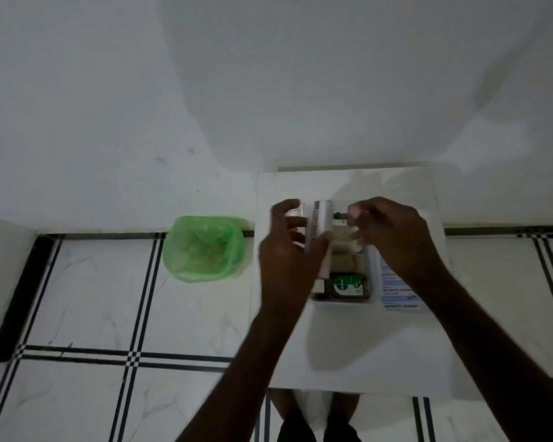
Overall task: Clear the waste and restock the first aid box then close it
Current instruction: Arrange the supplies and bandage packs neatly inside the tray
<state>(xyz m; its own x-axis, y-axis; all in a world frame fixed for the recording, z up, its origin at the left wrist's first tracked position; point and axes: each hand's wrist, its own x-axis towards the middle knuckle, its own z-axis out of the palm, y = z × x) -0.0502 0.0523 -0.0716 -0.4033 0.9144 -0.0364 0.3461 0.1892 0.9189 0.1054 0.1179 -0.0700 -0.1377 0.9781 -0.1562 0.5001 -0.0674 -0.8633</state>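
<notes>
A white first aid box (369, 266) lies open on a small white table (348, 346). At its near end lies a brown Dettol bottle (345, 286) with a green label, and white rolls or packets fill the far end. My left hand (284, 256) grips a white carton with dark lettering (320, 218), held upright at the box's left side. Above the far end of the box, my right hand (393, 234) has its fingers curled around something small and dark that is blurred. A white sheet with blue print (399, 295) lies to the right of the box, partly under my right wrist.
A bin lined with a green plastic bag (205, 248) stands on the tiled floor left of the table, against the white wall. The table's far edge touches the wall. My feet show below the table's near edge.
</notes>
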